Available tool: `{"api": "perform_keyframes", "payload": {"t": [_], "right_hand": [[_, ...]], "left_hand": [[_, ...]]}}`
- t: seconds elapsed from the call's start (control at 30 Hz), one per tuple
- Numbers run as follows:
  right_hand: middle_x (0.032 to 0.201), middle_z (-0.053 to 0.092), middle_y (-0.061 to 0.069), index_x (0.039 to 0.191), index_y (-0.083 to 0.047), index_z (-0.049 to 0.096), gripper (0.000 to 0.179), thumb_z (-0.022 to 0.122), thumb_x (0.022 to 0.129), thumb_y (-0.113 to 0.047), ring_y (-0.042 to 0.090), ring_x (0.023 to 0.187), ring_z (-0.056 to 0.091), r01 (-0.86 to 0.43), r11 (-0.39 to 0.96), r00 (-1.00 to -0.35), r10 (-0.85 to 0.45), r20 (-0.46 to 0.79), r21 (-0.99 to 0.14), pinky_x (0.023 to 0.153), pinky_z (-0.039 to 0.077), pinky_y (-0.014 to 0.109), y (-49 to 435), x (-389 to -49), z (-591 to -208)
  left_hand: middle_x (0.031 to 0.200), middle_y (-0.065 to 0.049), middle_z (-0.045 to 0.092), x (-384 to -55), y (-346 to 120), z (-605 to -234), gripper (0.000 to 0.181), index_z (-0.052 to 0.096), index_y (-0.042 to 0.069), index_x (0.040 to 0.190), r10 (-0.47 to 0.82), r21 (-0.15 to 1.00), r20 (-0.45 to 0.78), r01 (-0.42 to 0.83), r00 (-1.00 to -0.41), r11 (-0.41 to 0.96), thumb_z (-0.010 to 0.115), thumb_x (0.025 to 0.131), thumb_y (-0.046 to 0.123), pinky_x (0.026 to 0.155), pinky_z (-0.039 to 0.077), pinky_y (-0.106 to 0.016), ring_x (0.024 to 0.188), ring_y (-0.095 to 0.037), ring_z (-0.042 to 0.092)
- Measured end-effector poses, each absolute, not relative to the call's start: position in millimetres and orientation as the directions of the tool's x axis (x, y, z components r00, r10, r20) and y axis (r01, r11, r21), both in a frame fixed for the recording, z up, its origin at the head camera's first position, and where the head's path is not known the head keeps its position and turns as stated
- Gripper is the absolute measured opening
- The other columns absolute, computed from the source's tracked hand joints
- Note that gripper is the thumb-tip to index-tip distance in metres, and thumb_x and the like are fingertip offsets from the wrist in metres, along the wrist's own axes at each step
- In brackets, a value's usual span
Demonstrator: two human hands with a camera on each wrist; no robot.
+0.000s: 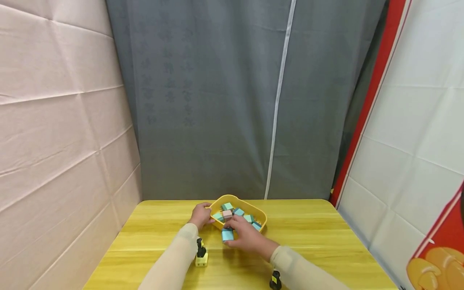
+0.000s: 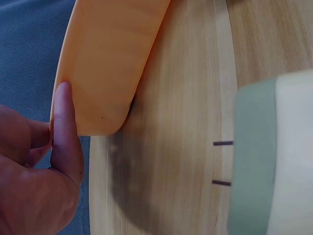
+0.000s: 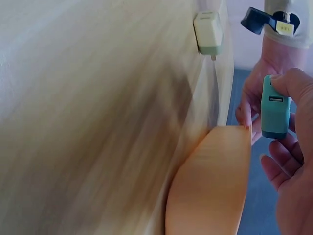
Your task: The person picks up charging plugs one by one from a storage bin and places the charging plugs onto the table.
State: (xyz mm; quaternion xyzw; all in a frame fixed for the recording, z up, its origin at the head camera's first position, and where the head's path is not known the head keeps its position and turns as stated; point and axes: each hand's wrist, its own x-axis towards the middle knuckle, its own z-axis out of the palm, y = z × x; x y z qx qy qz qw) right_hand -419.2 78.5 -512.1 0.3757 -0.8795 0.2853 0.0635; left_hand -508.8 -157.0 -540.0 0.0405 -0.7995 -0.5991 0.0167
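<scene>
My left hand (image 1: 200, 216) pinches the left rim of a yellow plastic tray (image 1: 255, 208), its thumb (image 2: 66, 127) along the outer wall. The tray holds several small USB charger plugs in blue, mint and pink, among them a pink one (image 1: 227, 214). Over the tray's near edge, my right hand (image 1: 250, 237) holds a light blue charger plug (image 1: 227, 235) between thumb and fingers. That plug looks teal in the right wrist view, with its USB slot (image 3: 276, 99) showing. A cream charger plug (image 1: 201, 260) stands on the table beside the left forearm.
The yellow wood-grain table (image 1: 308, 237) ends just behind the tray at a grey curtain (image 1: 210, 121). Pale fabric walls (image 1: 61, 141) flank it. In the left wrist view the cream plug (image 2: 293, 156) shows a green end with two prongs.
</scene>
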Motion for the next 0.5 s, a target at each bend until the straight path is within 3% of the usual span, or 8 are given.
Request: {"api": "perform_keyframes", "payload": {"t": [0.23,0.5], "right_hand": [[0.127,0.060,-0.008,0.126,-0.019,0.075,0.037,0.090,0.095,-0.033,0.009,0.117,0.054,-0.701,0.563,-0.706,-0.636,0.312,-0.438,0.105,0.055,0.032,74.1,-411.9,-514.3],[0.114,0.057,-0.012,0.122,-0.022,0.075,0.037,0.092,0.094,-0.039,0.004,0.104,0.052,-0.728,0.580,-0.681,-0.673,0.290,-0.365,0.093,0.052,0.022,64.5,-407.4,-524.0]], "left_hand": [[0.133,-0.037,0.063,-509.1,-156.9,-540.3,0.041,0.061,-0.010,0.148,-0.086,0.960,-0.029,-0.052,-0.996,0.276,0.054,0.109,0.000,0.065,0.068,-0.032,0.079,-0.023,0.071],[0.134,-0.036,0.063,-509.9,-156.6,-539.1,0.041,0.061,-0.008,0.150,-0.090,0.957,-0.045,-0.069,-0.995,0.283,0.055,0.111,0.002,0.066,0.068,-0.031,0.079,-0.023,0.072]]}}
